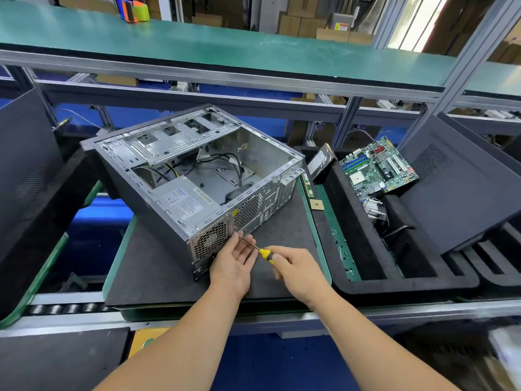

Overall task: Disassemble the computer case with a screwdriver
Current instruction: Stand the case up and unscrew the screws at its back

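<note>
An open grey metal computer case [194,176] lies on its side on a dark foam mat [158,275] covering the green-edged desk [324,238], its side panel off and the inside showing. Inside the case, at its near corner, sits a silver power supply box [183,201] with a white label, and black cables [217,162] trail across the case floor beyond it. At the case's near rear panel, the right hand [298,270] has its fingers wrapped around the yellow-and-black handle of a screwdriver [260,251], whose thin shaft points at the panel beside the round fan grille. The left hand [234,262] is at the same spot, palm up, its fingers loosely cupped under the shaft and touching the panel near the tip. To the right of the case stands a black foam tray [366,283]; a green circuit board [377,167] leans in it, and a large dark grey side panel [462,187] rests against its far side.
</note>
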